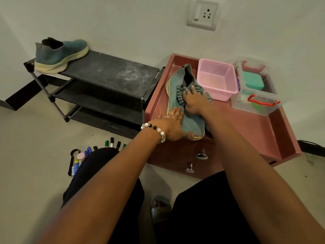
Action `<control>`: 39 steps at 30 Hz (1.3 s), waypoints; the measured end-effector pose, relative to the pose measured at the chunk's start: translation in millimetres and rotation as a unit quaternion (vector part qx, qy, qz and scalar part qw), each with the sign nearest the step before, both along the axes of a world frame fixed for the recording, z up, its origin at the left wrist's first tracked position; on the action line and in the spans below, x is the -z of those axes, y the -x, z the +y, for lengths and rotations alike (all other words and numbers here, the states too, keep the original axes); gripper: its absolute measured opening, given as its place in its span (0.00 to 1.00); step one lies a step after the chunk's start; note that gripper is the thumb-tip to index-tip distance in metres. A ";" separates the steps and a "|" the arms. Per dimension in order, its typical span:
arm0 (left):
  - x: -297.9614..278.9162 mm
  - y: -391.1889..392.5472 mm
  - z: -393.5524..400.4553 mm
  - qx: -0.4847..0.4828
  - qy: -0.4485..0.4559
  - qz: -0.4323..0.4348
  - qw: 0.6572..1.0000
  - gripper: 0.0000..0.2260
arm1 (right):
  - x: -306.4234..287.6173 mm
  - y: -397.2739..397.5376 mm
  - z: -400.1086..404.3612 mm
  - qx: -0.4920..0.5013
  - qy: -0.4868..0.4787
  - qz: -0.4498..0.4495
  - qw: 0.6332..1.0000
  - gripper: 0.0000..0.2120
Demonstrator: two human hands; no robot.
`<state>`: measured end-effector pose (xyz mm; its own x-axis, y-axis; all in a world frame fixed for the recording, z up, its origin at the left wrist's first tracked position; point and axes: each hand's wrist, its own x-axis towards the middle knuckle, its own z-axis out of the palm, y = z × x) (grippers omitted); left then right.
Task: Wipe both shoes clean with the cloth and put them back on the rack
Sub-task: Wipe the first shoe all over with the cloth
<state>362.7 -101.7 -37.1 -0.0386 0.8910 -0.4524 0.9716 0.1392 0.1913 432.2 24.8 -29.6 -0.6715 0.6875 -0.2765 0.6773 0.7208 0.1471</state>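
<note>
of two shoes, one shoe (pixel 188 110) lies at the bench (pixel 249 127) front-left corner under the flat left hand (pixel 173 126) and the right hand (pixel 195 101) pressing the one cloth (pixel 181 95) with spread fingers, the other shoe (pixel 59 55) on the rack (pixel 105 71) top's left end.

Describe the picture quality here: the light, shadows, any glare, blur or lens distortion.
Head view: dim, warm indoor light. Wide-angle bending bows the shoe rack and pink cabinet outward and stretches the forearms at the bottom. Small glare spots sit on the cabinet knobs. Soft shadows fall under the rack. The hands, the left hand and the right hand, look reasonably sharp, as does the cloth.
</note>
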 end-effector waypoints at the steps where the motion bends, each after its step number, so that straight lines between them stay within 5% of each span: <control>1: 2.3 -0.6 -0.9 0.000 -0.007 0.003 1.000 0.42 | -2.1 -3.9 -1.6 -0.008 0.010 -0.008 1.000 0.30; 8: 10.3 -2.9 -2.7 0.013 -0.015 0.045 0.999 0.42 | -20.2 -50.2 -47.1 -0.031 0.103 -0.039 0.993 0.27; 12: 10.7 -2.8 -0.1 0.003 -0.008 0.025 1.000 0.44 | -13.9 -42.0 -51.0 -0.003 0.081 -0.035 0.996 0.23; 19: 3.9 -3.4 0.8 -0.012 0.004 0.004 1.000 0.45 | 7.1 -1.9 -3.5 -0.023 -0.003 -0.003 1.000 0.30; 29: 7.3 -4.2 -3.1 -0.017 -0.025 0.028 0.999 0.42 | 0.2 -19.4 -14.5 -0.048 0.033 -0.014 0.998 0.30; 35: 7.7 -4.1 -3.4 -0.004 -0.008 0.042 0.999 0.43 | -16.6 -63.4 -69.2 -0.037 0.104 0.022 0.994 0.13; 39: 2.5 -5.8 -4.5 0.004 -0.004 0.054 0.999 0.39 | -17.5 -60.0 -77.3 -0.008 0.083 0.024 0.996 0.14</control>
